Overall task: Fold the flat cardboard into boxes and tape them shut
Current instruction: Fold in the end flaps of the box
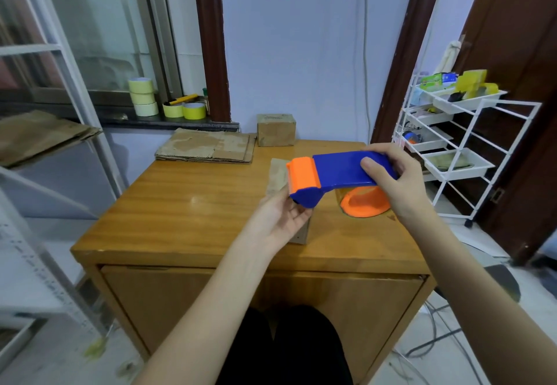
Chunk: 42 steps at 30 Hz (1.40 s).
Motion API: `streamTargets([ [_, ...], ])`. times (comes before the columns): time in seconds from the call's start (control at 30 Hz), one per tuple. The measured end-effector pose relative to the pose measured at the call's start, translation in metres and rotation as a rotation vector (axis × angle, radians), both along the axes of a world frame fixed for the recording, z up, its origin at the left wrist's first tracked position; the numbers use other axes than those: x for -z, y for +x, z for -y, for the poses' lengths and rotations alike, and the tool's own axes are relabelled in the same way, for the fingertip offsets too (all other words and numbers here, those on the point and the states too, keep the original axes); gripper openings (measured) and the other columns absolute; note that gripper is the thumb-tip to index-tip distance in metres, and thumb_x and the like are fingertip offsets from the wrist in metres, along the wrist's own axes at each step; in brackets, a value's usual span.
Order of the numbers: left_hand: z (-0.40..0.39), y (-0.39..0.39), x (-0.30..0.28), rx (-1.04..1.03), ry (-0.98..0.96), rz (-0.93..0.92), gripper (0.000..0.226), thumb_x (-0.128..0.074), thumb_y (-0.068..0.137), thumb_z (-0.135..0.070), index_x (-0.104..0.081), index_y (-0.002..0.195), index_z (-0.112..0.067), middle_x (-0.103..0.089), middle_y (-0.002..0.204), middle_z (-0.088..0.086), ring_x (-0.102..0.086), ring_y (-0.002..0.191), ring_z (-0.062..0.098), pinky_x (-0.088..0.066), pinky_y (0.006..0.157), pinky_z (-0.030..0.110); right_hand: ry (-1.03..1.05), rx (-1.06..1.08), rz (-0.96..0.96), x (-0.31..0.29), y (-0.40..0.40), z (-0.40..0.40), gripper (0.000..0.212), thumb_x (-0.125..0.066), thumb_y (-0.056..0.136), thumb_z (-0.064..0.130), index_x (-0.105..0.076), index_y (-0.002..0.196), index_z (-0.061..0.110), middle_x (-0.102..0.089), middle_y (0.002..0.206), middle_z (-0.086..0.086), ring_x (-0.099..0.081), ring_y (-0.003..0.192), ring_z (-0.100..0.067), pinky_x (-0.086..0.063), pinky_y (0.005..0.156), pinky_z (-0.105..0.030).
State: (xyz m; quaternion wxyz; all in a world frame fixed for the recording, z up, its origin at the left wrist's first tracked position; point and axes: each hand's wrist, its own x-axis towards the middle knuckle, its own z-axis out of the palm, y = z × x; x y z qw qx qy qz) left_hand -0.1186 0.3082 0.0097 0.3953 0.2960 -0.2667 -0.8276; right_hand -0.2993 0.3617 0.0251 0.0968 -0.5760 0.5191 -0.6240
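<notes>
At the far left, a sheet of brown cardboard point(42, 135) lies on a metal shelf. On the window sill beyond sit rolls of pale yellow tape point(143, 96), three stacked and two side by side. Below them a wooden desk point(187, 203) fills the middle of the view. A pile of flat cardboard point(208, 146) lies at the desk's far left corner, and just to its right stands a small closed cardboard box point(275, 129).

Nearer the person, a smaller cardboard piece point(278, 176) sits on the desk, mostly hidden behind the hands. The left hand point(286, 218) is palm up with loosely bent fingers, touching the underside of the orange front end of a blue and orange tape dispenser point(340, 178); its grip is relaxed, not closed around anything. The right hand point(391, 179) grasps the dispenser's blue handle, thumb on top, holding it above the desk. The dispenser's orange roll holder hangs beneath that hand.

At the far right stands a white wire rack point(470, 143) with trays of small items.
</notes>
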Motion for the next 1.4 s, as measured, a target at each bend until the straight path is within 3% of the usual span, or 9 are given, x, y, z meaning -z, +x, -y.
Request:
streamTargets([
  [0.1, -0.001, -0.005, 0.001, -0.143, -0.076, 0.214, 0.01, -0.05, 0.098, -0.017, -0.055, 0.094, -0.01, -0.065, 0.086, 0.01, -0.064, 0.073, 0.016, -0.05, 0.051, 0.023, 0.076, -0.001, -0.102, 0.0, 0.002, -0.005, 0.043, -0.067, 0.061, 0.056, -0.058, 0.098, 0.036, -0.062, 0.098, 0.011, -0.058, 0.088, 0.002, -0.044, 0.074, -0.01],
  [0.27, 0.002, 0.002, 0.007, -0.248, -0.39, 0.466, 0.012, -0.053, 0.098, -0.018, -0.056, 0.087, -0.019, -0.067, 0.091, 0.006, -0.065, 0.074, 0.013, -0.053, 0.056, 0.023, 0.208, -0.011, -0.345, -0.013, 0.004, -0.014, 0.067, -0.067, 0.054, 0.068, -0.054, 0.114, 0.041, -0.056, 0.109, 0.026, -0.055, 0.103, 0.002, -0.044, 0.082, -0.01],
  [0.4, 0.001, 0.007, 0.005, -0.227, -0.486, 0.53, 0.016, -0.056, 0.096, -0.02, -0.053, 0.081, -0.025, -0.064, 0.086, -0.001, -0.063, 0.078, 0.012, -0.052, 0.064, 0.025, 0.25, 0.059, -0.569, -0.023, 0.004, -0.016, 0.065, -0.063, 0.053, 0.075, -0.052, 0.1, 0.032, -0.049, 0.09, 0.02, -0.051, 0.084, 0.003, -0.035, 0.068, -0.012],
  [0.53, 0.005, 0.01, 0.003, -0.195, -0.534, 0.602, 0.016, -0.055, 0.097, -0.021, -0.054, 0.081, -0.021, -0.064, 0.08, 0.0, -0.061, 0.068, 0.011, -0.049, 0.058, 0.023, 0.315, 0.116, -0.712, -0.023, 0.004, -0.018, 0.061, -0.063, 0.057, 0.073, -0.049, 0.095, 0.027, -0.051, 0.077, 0.017, -0.053, 0.069, -0.001, -0.034, 0.058, -0.019],
  [0.73, 0.011, 0.01, 0.005, -0.203, -0.606, 0.726, 0.017, -0.051, 0.099, -0.019, -0.054, 0.082, -0.017, -0.061, 0.077, -0.001, -0.056, 0.063, 0.008, -0.043, 0.045, 0.013, 0.227, -0.052, -0.43, -0.011, 0.005, -0.021, 0.058, -0.069, 0.061, 0.068, -0.053, 0.113, 0.048, -0.059, 0.11, 0.028, -0.057, 0.103, 0.003, -0.045, 0.08, -0.009],
  [0.9, 0.01, 0.011, 0.004, -0.214, -0.663, 0.703, 0.018, -0.055, 0.096, -0.016, -0.054, 0.078, -0.017, -0.059, 0.074, -0.002, -0.053, 0.064, 0.006, -0.039, 0.043, 0.011, 0.219, -0.087, -0.384, -0.011, 0.004, -0.021, 0.058, -0.07, 0.06, 0.065, -0.054, 0.113, 0.048, -0.061, 0.112, 0.026, -0.057, 0.107, 0.0, -0.048, 0.081, -0.012],
  [1.13, 0.024, 0.013, 0.012, -0.22, -0.795, 0.857, 0.016, -0.059, 0.094, -0.015, -0.056, 0.079, -0.018, -0.067, 0.085, 0.006, -0.064, 0.083, 0.019, -0.052, 0.066, 0.032, 0.256, -0.094, -0.389, -0.006, 0.003, -0.023, 0.053, -0.076, 0.061, 0.055, -0.051, 0.108, 0.052, -0.059, 0.106, 0.034, -0.054, 0.104, 0.009, -0.044, 0.077, -0.005],
  [1.27, 0.04, 0.049, 0.013, -0.329, -0.821, 0.926, 0.02, -0.055, 0.095, -0.025, -0.06, 0.082, -0.01, -0.057, 0.068, -0.002, -0.052, 0.062, 0.011, -0.039, 0.057, 0.021, 0.236, -0.001, -0.352, -0.009, -0.018, -0.032, 0.058, -0.078, 0.056, 0.055, -0.055, 0.108, 0.045, -0.061, 0.101, 0.028, -0.056, 0.097, 0.011, -0.043, 0.077, -0.004],
  [1.4, 0.048, 0.071, 0.011, -0.224, -0.827, 0.92, 0.018, -0.058, 0.094, -0.023, -0.061, 0.081, -0.011, -0.057, 0.058, -0.002, -0.048, 0.043, 0.002, -0.038, 0.044, 0.015, 0.282, -0.011, -0.376, -0.014, -0.041, -0.042, 0.063, -0.073, 0.054, 0.062, -0.055, 0.111, 0.044, -0.059, 0.103, 0.036, -0.056, 0.1, 0.008, -0.046, 0.076, -0.007],
])
